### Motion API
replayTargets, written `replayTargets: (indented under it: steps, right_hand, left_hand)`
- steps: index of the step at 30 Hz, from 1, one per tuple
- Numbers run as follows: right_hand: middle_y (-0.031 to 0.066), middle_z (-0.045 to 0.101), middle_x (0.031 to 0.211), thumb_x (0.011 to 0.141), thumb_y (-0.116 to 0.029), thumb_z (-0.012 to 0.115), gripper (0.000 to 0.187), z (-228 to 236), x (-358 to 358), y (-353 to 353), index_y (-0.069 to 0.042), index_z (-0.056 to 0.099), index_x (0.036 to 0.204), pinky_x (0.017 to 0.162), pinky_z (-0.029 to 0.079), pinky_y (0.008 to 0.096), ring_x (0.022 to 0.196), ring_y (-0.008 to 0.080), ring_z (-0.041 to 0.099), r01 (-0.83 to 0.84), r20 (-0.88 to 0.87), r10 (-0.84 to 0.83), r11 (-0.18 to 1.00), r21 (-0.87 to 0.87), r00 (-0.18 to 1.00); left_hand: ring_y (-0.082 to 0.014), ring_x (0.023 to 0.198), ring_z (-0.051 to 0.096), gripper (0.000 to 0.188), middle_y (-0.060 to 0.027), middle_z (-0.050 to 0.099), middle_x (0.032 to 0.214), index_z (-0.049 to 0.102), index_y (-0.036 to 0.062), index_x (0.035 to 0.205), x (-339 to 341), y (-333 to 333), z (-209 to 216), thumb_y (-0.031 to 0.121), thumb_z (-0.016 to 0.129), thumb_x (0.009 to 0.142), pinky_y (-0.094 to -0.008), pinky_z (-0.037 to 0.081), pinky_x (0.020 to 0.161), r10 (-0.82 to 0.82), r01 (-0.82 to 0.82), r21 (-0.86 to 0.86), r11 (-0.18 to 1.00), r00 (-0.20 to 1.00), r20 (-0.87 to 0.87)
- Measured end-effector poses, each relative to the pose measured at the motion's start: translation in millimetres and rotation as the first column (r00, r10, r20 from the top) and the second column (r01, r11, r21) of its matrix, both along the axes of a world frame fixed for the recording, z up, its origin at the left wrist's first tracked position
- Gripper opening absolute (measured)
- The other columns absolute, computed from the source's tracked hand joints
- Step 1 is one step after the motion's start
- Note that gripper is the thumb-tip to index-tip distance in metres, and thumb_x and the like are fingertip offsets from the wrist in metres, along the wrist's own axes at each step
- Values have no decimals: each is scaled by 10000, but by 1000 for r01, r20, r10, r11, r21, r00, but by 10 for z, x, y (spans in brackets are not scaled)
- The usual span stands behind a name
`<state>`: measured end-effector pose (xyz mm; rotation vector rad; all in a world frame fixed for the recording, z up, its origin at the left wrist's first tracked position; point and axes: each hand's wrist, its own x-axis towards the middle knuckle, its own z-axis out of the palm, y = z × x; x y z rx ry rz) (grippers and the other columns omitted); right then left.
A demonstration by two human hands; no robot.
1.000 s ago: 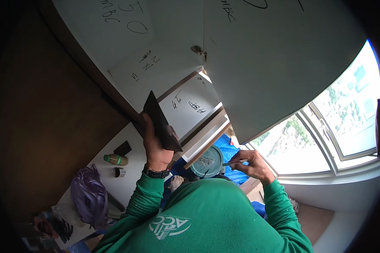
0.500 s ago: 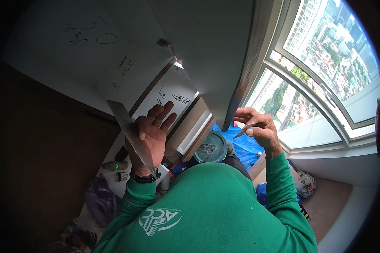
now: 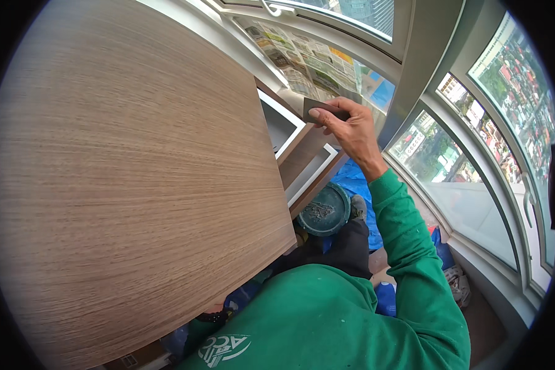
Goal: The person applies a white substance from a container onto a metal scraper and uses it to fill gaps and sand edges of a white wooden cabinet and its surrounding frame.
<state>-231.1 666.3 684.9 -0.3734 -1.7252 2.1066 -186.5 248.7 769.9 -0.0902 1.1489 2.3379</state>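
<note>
My right hand [image 3: 356, 132] is raised at the upper middle, thumb and fingers pinched on a thin dark flat plate [image 3: 316, 111] with straight edges. It is beside the far edge of a large wood-grain panel [image 3: 135, 172], which fills the left half of the view. Most of my left hand [image 3: 216, 306] is hidden behind the panel's near edge; only a bit of skin and a dark wristband show, and its fingers cannot be seen. Past the panel, pale-edged drawers or compartments [image 3: 314, 176] show in a wooden cabinet.
A round dark green container [image 3: 340, 206] with grey scraps on top stands near my feet, beside a blue sheet [image 3: 359, 180]. Newspaper [image 3: 314, 66] covers part of the wall or glass at the back. Framed windows [image 3: 459, 163] run along the right.
The wood-grain panel now faces me and covers my left hand, which was open before. My right hand has moved up and left with the plate. The view has shifted.
</note>
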Motion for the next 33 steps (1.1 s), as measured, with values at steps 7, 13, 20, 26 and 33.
replayTargets:
  steps: [7,13,20,26,33]
  right_hand:
    - [144,762,858,828,-135,830,258,-856,-1237,295,14,692,987,681,559,275,756,148,724,107,-158,-74,971,213,985]
    - [57,744,847,838,-130,813,159,-1295,-1891,177,-14,747,924,740,538,285,796,129,677,20,-288,28,987,162,957]
    - [77,770,897,863,-124,782,162,-1650,-2217,119,-20,732,976,770,557,274,841,124,705,-6,-362,53,992,130,931]
    - [107,788,901,860,-94,753,132,-1737,-2388,44,-24,735,971,682,557,278,728,148,708,-60,-453,122,987,150,883]
    - [99,779,887,867,-147,778,145,-1777,-2653,35,-41,719,946,724,570,307,772,173,725,47,-513,112,957,285,851]
  left_hand:
    - [-424,1513,274,610,-151,375,1606,363,128,1415,360,377,-235,584,425,1015,-679,147,1224,121,-77,-147,986,939,321]
    - [-429,1524,249,805,-159,325,1639,282,100,1601,540,581,-402,651,359,1020,-708,108,1223,198,-98,-200,975,795,574]
    - [-410,1503,304,749,-158,386,1601,334,96,1571,621,606,-634,614,381,1032,-701,186,1205,180,-285,61,956,742,646]
    - [-408,1500,308,744,-158,389,1598,338,96,1568,546,470,-797,611,383,1033,-699,192,1202,298,-359,-37,933,710,638]
    - [-406,1497,313,739,-157,392,1595,342,95,1565,482,411,-821,606,385,1034,-697,198,1200,389,-408,-118,905,685,616]
